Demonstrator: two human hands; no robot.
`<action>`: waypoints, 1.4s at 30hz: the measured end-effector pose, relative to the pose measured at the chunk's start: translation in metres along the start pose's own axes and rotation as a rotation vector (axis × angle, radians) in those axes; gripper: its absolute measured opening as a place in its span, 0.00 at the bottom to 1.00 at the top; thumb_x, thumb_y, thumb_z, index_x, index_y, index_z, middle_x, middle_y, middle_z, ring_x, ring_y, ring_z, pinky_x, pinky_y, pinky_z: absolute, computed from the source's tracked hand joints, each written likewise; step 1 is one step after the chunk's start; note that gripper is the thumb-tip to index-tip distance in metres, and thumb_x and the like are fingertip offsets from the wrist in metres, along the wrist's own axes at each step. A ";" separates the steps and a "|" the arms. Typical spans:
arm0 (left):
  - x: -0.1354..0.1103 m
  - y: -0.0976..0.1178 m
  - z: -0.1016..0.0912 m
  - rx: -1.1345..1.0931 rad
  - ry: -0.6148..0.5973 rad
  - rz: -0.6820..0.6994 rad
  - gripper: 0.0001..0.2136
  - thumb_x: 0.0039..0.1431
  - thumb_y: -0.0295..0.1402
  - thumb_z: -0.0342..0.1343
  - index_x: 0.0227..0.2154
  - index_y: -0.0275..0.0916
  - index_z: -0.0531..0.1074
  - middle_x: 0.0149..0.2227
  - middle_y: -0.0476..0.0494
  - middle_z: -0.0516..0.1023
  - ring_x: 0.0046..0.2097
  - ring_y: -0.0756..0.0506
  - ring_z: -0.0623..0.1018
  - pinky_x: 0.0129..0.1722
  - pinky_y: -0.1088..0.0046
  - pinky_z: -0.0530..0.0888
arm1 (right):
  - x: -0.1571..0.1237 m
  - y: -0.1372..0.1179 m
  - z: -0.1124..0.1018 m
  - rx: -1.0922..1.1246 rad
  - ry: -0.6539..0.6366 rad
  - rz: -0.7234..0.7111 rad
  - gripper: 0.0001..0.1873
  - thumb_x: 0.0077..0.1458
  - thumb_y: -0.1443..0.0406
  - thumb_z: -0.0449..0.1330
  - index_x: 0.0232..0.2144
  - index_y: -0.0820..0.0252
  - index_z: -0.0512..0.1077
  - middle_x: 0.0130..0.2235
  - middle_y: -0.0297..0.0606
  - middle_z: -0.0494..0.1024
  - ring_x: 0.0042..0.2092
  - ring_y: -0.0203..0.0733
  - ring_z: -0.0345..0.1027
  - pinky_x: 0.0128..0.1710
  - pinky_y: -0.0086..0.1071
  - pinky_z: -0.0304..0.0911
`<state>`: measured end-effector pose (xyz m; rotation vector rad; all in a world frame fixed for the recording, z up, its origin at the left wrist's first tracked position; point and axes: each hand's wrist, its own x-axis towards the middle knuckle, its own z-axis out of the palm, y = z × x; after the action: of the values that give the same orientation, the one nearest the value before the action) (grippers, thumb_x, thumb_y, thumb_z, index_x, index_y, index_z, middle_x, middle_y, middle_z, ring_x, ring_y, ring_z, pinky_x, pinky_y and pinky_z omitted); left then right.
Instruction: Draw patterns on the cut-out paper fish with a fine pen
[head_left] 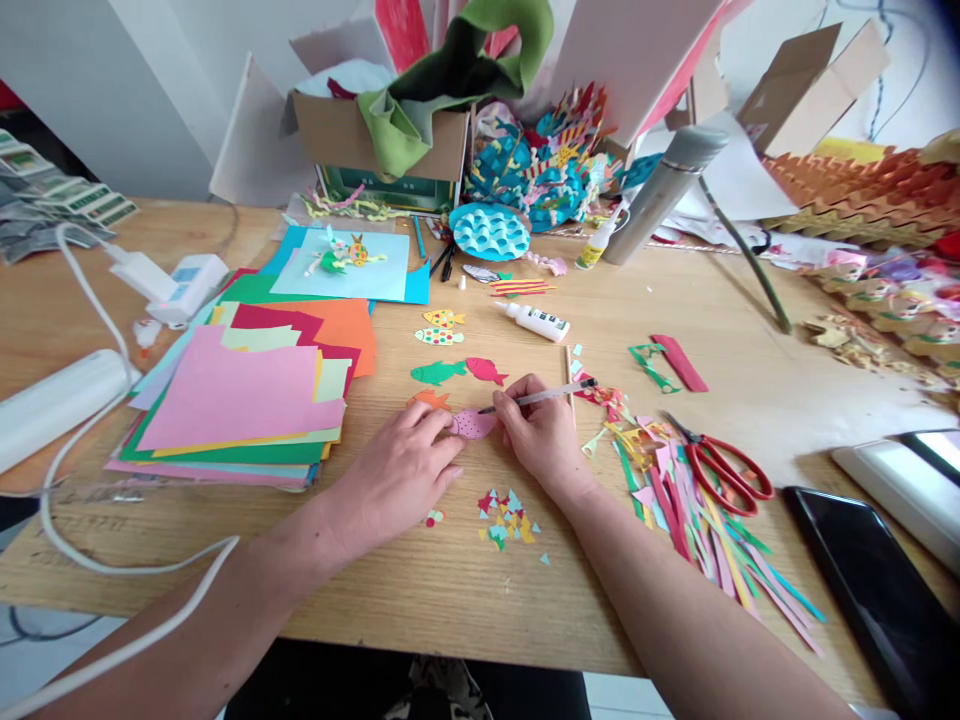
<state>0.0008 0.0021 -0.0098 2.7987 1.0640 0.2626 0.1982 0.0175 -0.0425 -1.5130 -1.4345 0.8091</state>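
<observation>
A small pink paper fish (471,425) with dark dots lies flat on the wooden table. My right hand (541,430) pinches a pen (551,394), its tip at the fish's right part. With fingers stretched out, my left hand (397,465) rests on the table, its fingertips touching the fish's left end. Just beyond are an orange paper fish (430,400), partly covered by my left hand, a green one (437,373) and a red one (486,371). Two patterned paper fish, one yellow (444,318) and one pale with dots (439,337), lie farther back.
Coloured paper sheets (232,390) are stacked at left. Tiny paper bits (508,520) lie between my arms. At right are red-handled scissors (724,465), paper strips (697,510) and a black phone (870,580). A glue bottle (538,322) and grey flask (667,195) are farther back.
</observation>
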 end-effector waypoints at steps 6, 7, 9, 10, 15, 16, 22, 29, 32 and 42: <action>0.000 0.000 0.000 -0.016 -0.014 -0.015 0.10 0.65 0.29 0.55 0.46 0.36 0.76 0.45 0.39 0.74 0.51 0.38 0.69 0.54 0.55 0.71 | 0.000 0.000 0.000 -0.021 -0.018 -0.004 0.12 0.59 0.57 0.57 0.26 0.54 0.63 0.18 0.29 0.67 0.19 0.36 0.60 0.20 0.29 0.52; 0.000 0.000 0.000 -0.017 -0.016 -0.018 0.10 0.65 0.29 0.55 0.46 0.36 0.76 0.45 0.39 0.74 0.51 0.38 0.69 0.54 0.55 0.71 | 0.000 0.001 0.000 -0.019 -0.020 -0.001 0.12 0.59 0.57 0.57 0.26 0.54 0.63 0.18 0.28 0.67 0.19 0.36 0.60 0.20 0.29 0.52; 0.000 0.000 -0.001 -0.018 -0.018 -0.022 0.10 0.64 0.29 0.55 0.46 0.37 0.76 0.46 0.39 0.74 0.51 0.39 0.69 0.54 0.55 0.71 | 0.000 0.001 0.000 -0.013 -0.026 0.004 0.12 0.59 0.57 0.56 0.26 0.55 0.63 0.17 0.28 0.66 0.18 0.36 0.59 0.20 0.29 0.51; 0.000 0.000 -0.001 -0.019 -0.018 -0.021 0.10 0.64 0.29 0.55 0.46 0.37 0.76 0.46 0.39 0.73 0.51 0.39 0.69 0.54 0.55 0.71 | 0.000 0.001 -0.001 -0.011 -0.028 0.005 0.12 0.59 0.57 0.56 0.27 0.55 0.63 0.17 0.28 0.66 0.18 0.36 0.59 0.20 0.29 0.51; 0.001 0.001 -0.002 -0.018 -0.021 -0.022 0.10 0.64 0.29 0.56 0.46 0.36 0.76 0.46 0.39 0.73 0.51 0.39 0.69 0.54 0.55 0.71 | 0.000 0.000 -0.001 -0.020 -0.026 0.001 0.12 0.59 0.57 0.57 0.26 0.55 0.63 0.18 0.29 0.67 0.19 0.36 0.60 0.20 0.29 0.51; 0.001 0.001 -0.002 -0.019 -0.021 -0.022 0.10 0.64 0.29 0.56 0.46 0.36 0.76 0.46 0.39 0.73 0.51 0.38 0.69 0.54 0.55 0.71 | 0.000 0.000 -0.001 -0.021 -0.027 -0.001 0.12 0.59 0.57 0.56 0.26 0.55 0.63 0.18 0.29 0.67 0.19 0.36 0.59 0.20 0.29 0.51; 0.001 0.000 0.000 -0.019 -0.011 -0.016 0.10 0.64 0.29 0.55 0.46 0.36 0.76 0.45 0.39 0.73 0.51 0.38 0.69 0.53 0.54 0.71 | 0.000 0.002 0.000 -0.010 -0.018 -0.004 0.13 0.59 0.56 0.56 0.26 0.55 0.63 0.18 0.28 0.66 0.19 0.36 0.59 0.21 0.28 0.51; 0.001 0.000 -0.001 -0.014 -0.008 -0.014 0.10 0.64 0.29 0.56 0.46 0.36 0.76 0.45 0.39 0.73 0.50 0.38 0.69 0.53 0.55 0.72 | 0.000 0.002 -0.001 -0.004 -0.020 0.000 0.12 0.59 0.57 0.56 0.26 0.55 0.63 0.18 0.28 0.66 0.19 0.36 0.60 0.20 0.28 0.51; 0.001 0.000 -0.001 -0.015 -0.009 -0.015 0.10 0.64 0.29 0.56 0.46 0.36 0.76 0.45 0.39 0.74 0.50 0.38 0.69 0.53 0.54 0.72 | -0.001 0.002 -0.001 -0.001 -0.023 0.000 0.13 0.59 0.56 0.56 0.27 0.55 0.63 0.18 0.28 0.67 0.19 0.36 0.60 0.20 0.28 0.51; 0.001 0.001 -0.002 -0.010 -0.007 -0.018 0.09 0.63 0.29 0.57 0.45 0.37 0.76 0.44 0.40 0.74 0.49 0.39 0.69 0.52 0.56 0.73 | 0.000 0.002 -0.001 -0.026 -0.023 0.004 0.12 0.59 0.57 0.56 0.27 0.55 0.64 0.17 0.28 0.67 0.19 0.36 0.60 0.20 0.28 0.52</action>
<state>0.0018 0.0019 -0.0075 2.7777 1.0827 0.2554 0.1994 0.0179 -0.0437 -1.5307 -1.4647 0.8158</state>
